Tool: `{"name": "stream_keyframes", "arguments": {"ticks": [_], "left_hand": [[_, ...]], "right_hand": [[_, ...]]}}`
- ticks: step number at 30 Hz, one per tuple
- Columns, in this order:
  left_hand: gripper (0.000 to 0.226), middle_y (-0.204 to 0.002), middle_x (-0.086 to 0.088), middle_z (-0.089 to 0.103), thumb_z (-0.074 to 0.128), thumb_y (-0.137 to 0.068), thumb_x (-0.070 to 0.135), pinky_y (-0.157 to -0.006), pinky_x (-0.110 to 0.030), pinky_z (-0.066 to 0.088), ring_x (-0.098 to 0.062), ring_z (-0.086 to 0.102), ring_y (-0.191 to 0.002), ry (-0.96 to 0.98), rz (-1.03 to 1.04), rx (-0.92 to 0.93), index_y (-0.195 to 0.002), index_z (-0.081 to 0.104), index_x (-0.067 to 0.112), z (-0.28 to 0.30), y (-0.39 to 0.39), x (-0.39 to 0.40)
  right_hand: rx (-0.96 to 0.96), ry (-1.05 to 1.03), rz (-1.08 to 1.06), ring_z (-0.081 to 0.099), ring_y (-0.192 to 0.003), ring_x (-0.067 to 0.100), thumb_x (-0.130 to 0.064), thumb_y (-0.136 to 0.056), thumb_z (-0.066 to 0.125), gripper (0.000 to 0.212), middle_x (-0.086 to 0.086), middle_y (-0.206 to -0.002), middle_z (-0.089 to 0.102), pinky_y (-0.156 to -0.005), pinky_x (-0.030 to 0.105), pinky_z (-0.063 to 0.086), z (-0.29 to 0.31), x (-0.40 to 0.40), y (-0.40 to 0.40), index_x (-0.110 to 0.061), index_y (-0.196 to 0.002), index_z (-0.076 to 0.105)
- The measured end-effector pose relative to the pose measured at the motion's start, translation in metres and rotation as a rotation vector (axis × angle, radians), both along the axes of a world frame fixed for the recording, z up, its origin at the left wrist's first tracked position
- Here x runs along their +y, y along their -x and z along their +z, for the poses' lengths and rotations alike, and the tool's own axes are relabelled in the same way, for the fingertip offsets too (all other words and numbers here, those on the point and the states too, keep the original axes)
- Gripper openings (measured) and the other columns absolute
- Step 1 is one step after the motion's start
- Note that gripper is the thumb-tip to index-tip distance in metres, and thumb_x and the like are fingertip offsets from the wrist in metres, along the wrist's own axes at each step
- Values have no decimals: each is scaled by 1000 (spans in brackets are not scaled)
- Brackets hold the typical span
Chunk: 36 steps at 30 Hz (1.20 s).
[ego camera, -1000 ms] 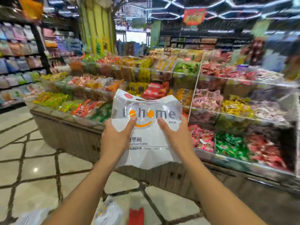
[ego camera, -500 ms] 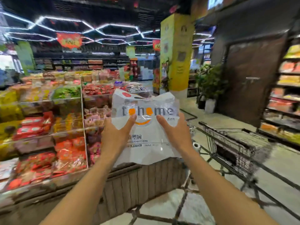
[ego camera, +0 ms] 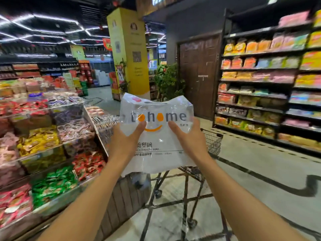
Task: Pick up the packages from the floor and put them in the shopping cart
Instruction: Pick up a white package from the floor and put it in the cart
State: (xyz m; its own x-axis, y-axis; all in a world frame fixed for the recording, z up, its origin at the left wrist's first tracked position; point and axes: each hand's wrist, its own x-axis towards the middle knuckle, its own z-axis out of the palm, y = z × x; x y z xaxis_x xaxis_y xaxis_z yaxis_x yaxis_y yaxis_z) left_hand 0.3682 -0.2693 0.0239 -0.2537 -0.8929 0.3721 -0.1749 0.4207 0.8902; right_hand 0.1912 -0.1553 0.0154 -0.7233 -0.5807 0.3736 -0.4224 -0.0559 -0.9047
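A white plastic package (ego camera: 159, 141) printed "to home" with an orange smile is held up at chest height in front of me. My left hand (ego camera: 125, 141) grips its left side, thumb on the front. My right hand (ego camera: 187, 138) grips its right side in the same way. Directly behind and below the package stands a dark wire shopping cart (ego camera: 212, 141); its basket is mostly hidden by the package, and its frame and wheels show underneath.
A wooden candy display stand (ego camera: 57, 145) with clear bins runs along my left, close to the cart. Tall snack shelves (ego camera: 271, 94) line the right. A yellow pillar (ego camera: 128, 54), a potted plant (ego camera: 166, 82) and a brown door (ego camera: 198, 75) stand ahead. Tiled floor (ego camera: 257, 174) lies to the right.
The view has swung right from the candy stand; the cart, off to the right before, now sits straight behind the package. Both hands keep the same grip.
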Motion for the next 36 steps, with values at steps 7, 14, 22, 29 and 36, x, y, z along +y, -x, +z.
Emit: {"name": "stream_keyframes", "arguments": {"ticks": [7, 14, 22, 29, 36], "left_hand": [[71, -110, 7, 69, 75, -77, 74, -86, -41, 54, -24, 69, -101, -77, -129, -13, -125, 51, 28, -16, 164, -15], [88, -110, -2, 75, 72, -68, 84, -80, -46, 62, -23, 75, -92, -127, -221, -61, -129, 55, 22, -54, 311, -53], [79, -99, 8, 65, 71, -67, 82, -57, -26, 43, -8, 63, -83, -231, -201, -102, -122, 51, 28, -95, 474, -156], [68, -98, 5, 69, 75, -79, 72, -56, -26, 44, -9, 67, -81, -256, -163, -117, -122, 55, 22, -112, 597, -220], [63, -98, 8, 69, 78, -78, 69, -62, -28, 45, -11, 67, -86, -302, -70, -122, -118, 54, 26, -153, 692, -270]], "right_hand": [[-7, -37, -149, 68, -98, 8, -84, -71, 66, 75, -18, -113, 66, -81, 39, 57, -26, 4, 154, -43, -130, 43], [-63, -57, -266, 64, -94, 2, -88, -66, 64, 75, -30, -104, 57, -78, 31, 53, -67, -28, 284, -50, -124, 34], [-116, -189, -312, 67, -109, 22, -89, -58, 59, 109, -5, -122, 65, -86, 40, 55, -94, -119, 435, -27, -145, 39], [-142, -225, -271, 62, -122, 24, -87, -59, 62, 107, -3, -135, 62, -102, 50, 52, -100, -181, 554, -32, -147, 36], [-207, -249, -182, 65, -115, 20, -88, -57, 65, 95, -8, -126, 65, -98, 46, 54, -145, -245, 664, -43, -137, 39]]}}
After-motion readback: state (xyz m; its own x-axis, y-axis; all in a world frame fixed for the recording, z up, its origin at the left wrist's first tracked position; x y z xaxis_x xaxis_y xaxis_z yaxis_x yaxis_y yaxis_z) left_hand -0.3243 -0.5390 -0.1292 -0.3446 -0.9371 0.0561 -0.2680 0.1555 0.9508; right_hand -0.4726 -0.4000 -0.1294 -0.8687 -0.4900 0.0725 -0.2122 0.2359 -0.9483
